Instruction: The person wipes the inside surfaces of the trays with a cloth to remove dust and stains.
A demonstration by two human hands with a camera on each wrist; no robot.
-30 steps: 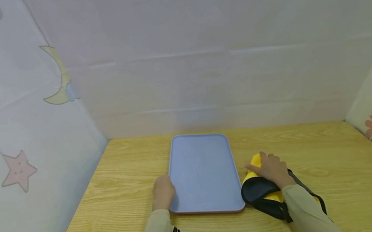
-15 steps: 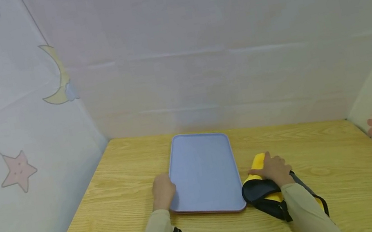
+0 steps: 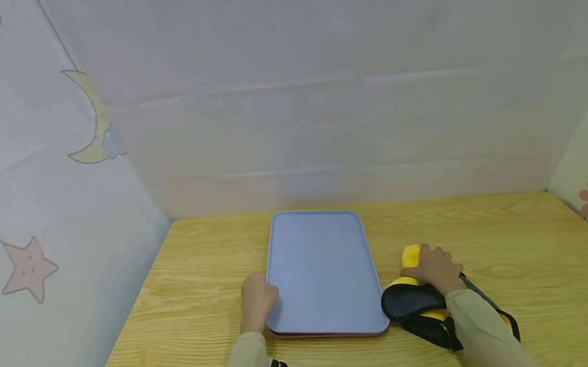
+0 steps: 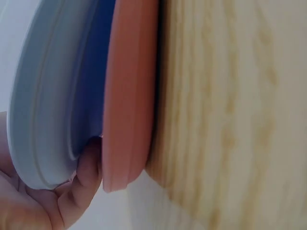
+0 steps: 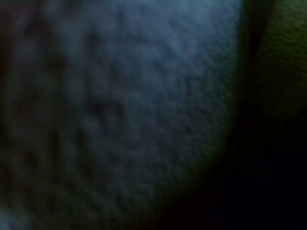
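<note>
While the left hand has its fingers clamped on the left rim of the blue tray, one finger tucked beneath, only the rim separates them. Tray looks light, stiff, smooth, maybe slightly slippery; raised rim seems the best hold. Right hand rests on the yellow-and-black item, by the blue tray's near right corner; fingers spread over it, can't tell if they grip, right wrist view too dark. Item looks soft, floppy; yellow part likely easiest to grab. Pink tray lies under the blue tray, gap showing at the held edge. Bench below both; pale backdrop behind the blue tray.
</note>
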